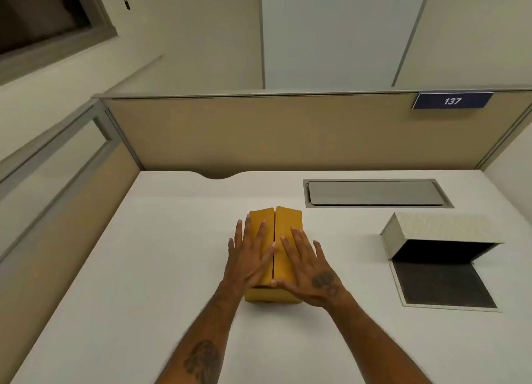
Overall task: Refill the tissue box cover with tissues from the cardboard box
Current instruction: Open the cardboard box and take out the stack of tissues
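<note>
Both forearms reach over a white bench (144,268) walled by tan partitions. Left hand (250,257) and right hand (309,271) lie flat, fingers spread, pressing the box's (288,231) two flaps. To the right, the cover (431,231) lies open.

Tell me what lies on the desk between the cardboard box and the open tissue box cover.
Nothing: in the head view, only bare white desk separates the cardboard box from the tissue box cover.
</note>
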`<state>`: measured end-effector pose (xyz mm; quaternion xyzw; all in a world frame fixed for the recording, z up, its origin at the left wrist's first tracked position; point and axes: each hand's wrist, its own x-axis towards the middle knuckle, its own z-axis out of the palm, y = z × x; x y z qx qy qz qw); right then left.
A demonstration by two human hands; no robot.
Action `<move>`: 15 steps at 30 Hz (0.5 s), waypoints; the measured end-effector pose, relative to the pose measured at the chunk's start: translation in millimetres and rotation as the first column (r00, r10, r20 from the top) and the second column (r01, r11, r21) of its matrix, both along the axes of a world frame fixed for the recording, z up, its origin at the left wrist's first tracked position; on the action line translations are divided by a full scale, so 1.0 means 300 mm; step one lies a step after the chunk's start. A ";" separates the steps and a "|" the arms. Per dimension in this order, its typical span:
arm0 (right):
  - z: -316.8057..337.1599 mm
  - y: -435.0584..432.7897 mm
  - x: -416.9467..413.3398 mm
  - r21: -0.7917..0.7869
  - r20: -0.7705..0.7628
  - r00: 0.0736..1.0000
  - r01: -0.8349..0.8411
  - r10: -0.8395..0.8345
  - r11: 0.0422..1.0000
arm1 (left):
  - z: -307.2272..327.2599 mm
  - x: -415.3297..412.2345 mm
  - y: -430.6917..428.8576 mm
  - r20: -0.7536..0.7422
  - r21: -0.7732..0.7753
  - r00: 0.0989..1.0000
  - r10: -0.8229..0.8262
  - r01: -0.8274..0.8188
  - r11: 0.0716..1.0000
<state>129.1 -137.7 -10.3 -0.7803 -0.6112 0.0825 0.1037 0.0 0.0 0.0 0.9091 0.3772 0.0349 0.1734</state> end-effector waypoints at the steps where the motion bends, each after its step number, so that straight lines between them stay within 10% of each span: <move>1: -0.011 0.002 -0.011 -0.021 -0.014 1.000 -0.014 0.014 1.000 | -0.006 0.001 0.001 0.008 -0.027 1.000 -0.002 0.002 1.000; 15: -0.041 0.003 -0.042 -0.048 -0.070 0.997 -0.023 0.020 0.999 | -0.039 0.005 0.010 0.074 -0.132 0.997 -0.038 0.047 0.990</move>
